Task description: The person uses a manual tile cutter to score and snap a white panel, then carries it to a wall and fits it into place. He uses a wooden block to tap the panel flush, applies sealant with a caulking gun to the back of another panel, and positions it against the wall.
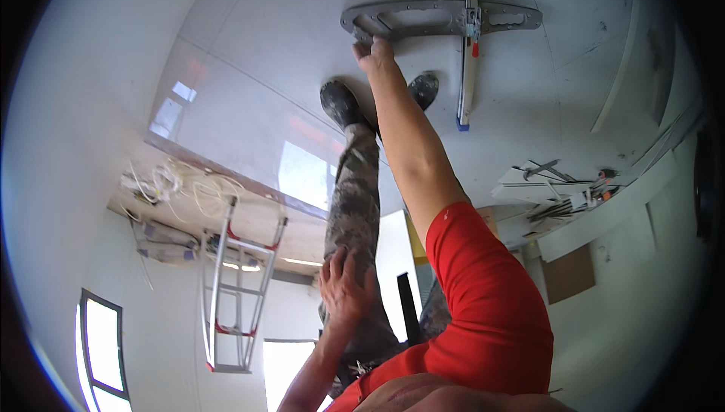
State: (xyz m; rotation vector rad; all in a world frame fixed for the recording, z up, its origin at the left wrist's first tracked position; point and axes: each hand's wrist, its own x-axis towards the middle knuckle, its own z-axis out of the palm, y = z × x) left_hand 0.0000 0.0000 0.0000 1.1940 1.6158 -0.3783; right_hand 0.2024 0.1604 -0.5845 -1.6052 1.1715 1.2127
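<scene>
Reaching down toward the upper centre of the frame, my right hand (374, 55) meets the left end of a grey metal frame (455, 19), at its lower corner. The fingertips are partly hidden there, so I cannot tell whether they grip the edge or merely touch it. My left hand (346, 289), lower centre, lies on my camouflage trouser leg (353, 193) with the fingers loosely spread and holding nothing; I judge that it props my stoop while the other arm is extended. My left boot (341, 104) is planted short of the frame, probably to keep the reach steady. The frame sits upper right of centre, across a straight silvery rail (466, 87), which crosses it nearly square, right of its middle; that wide span presumably holds the rail true over the glossy pale floor (257, 42). As to appearance, the assembly resembles a rail-guided tile cutter: a flat plate with rounded ends, long cutouts and small holes along its edges. A small mechanism with a red lever (475, 50) is mounted at the crossing, and a blue cap (463, 126) finishes the rail's near end. The far end runs out of view.
</scene>
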